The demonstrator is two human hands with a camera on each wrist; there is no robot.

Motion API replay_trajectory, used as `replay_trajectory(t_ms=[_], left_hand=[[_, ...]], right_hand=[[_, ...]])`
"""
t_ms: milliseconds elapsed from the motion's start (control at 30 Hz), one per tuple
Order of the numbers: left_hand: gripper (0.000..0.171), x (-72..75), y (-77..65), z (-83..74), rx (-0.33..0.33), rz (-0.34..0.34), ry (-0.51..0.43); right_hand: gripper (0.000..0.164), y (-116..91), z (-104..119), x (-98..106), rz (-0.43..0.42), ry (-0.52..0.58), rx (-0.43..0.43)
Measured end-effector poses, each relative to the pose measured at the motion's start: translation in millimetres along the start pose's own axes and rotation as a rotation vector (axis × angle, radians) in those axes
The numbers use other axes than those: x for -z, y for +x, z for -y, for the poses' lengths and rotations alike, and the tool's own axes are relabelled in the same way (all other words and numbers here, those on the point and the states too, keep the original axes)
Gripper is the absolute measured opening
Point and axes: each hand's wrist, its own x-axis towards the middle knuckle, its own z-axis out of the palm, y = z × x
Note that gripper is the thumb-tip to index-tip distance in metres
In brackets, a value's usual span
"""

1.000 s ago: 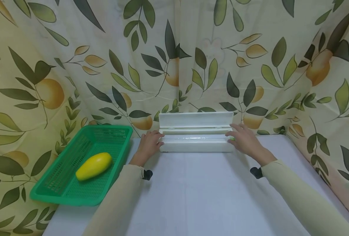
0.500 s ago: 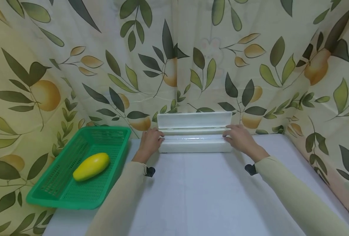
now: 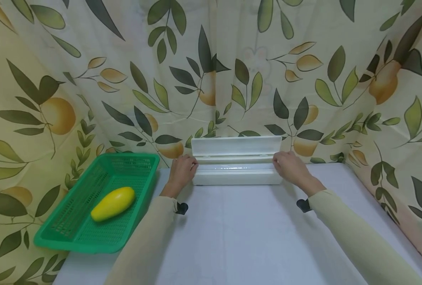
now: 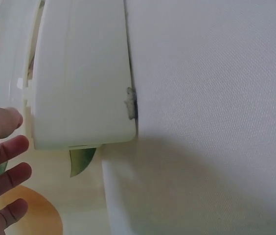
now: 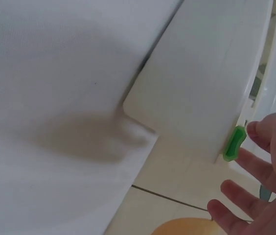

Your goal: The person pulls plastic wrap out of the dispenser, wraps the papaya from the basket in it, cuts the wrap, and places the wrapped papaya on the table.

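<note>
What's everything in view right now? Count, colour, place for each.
Lidded box: one, white, table's back centre, lid up
Film roll: one, clear, inside the box
Small piece: one, green, box's right end
Basket: one, green, table's left side
Fruit: one, yellow, inside the basket
Tabletop: one, white, under box and basket
Curtain: count unclear, cream with leaf print, behind the table
Wrist devices: two, black, one per cuff
Sleeves: two, pale beige, on arms
Left hand: one, bare, box's left end
Right hand: one, bare, box's right end
</note>
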Motion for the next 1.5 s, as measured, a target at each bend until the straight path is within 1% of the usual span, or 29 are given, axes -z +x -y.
replay_trajectory(t_ms=[167, 367, 533, 633, 767, 933, 1100, 1200, 1267, 1367, 1500], left_hand=[[0.012, 0.3, 1.0, 0.4, -0.006, -0.007, -0.023], [0.01, -1.5, 2.1, 4.5, -0.053, -0.028, -0.058], [0.006, 1.0, 0.6, 8.6, -0.075, -0.032, -0.11], [0.006, 5.1, 1.9, 8.8, -0.091, -0.039, -0.131], [0.006, 11.9, 3.8, 6.8, -0.095, -0.054, -0.156], [0.007, 19.1, 5.8, 4.4, -0.09, -0.061, -0.172], [0.008, 26.1, 10.4, 3.6, -0.109, -0.091, -0.166], [0.01, 31.9, 12.2, 1.8, -0.099, -0.106, -0.203], [0.01, 35.3, 12.2, 0.2, -0.089, -0.111, -0.244], [0.009, 41.1, 11.5, -2.8, -0.074, -0.11, -0.311], [0.008, 48.6, 9.9, -6.0, -0.06, -0.105, -0.359]], right_hand=[[0.014, 0.3, -3.7, -0.4, 0.015, 0.028, 0.002], [0.013, -0.6, -7.1, -2.3, 0.029, 0.039, -0.006], [0.01, 1.8, -8.3, -2.8, 0.001, -0.013, 0.013], [0.01, 4.2, -8.0, 0.9, -0.017, -0.054, 0.021], [0.012, 6.6, -6.3, 8.8, -0.022, -0.064, 0.018], [0.014, 6.6, -6.5, 18.1, -0.03, -0.041, 0.001], [0.013, 7.8, -7.6, 28.6, -0.05, -0.015, 0.001], [0.012, 8.3, -7.0, 36.3, -0.053, 0.025, -0.017], [0.012, 8.0, -6.8, 40.3, -0.052, 0.048, -0.024], [0.012, 7.0, -5.1, 46.9, -0.051, 0.078, -0.006], [0.009, 5.3, -4.0, 54.2, -0.058, 0.154, 0.025]])
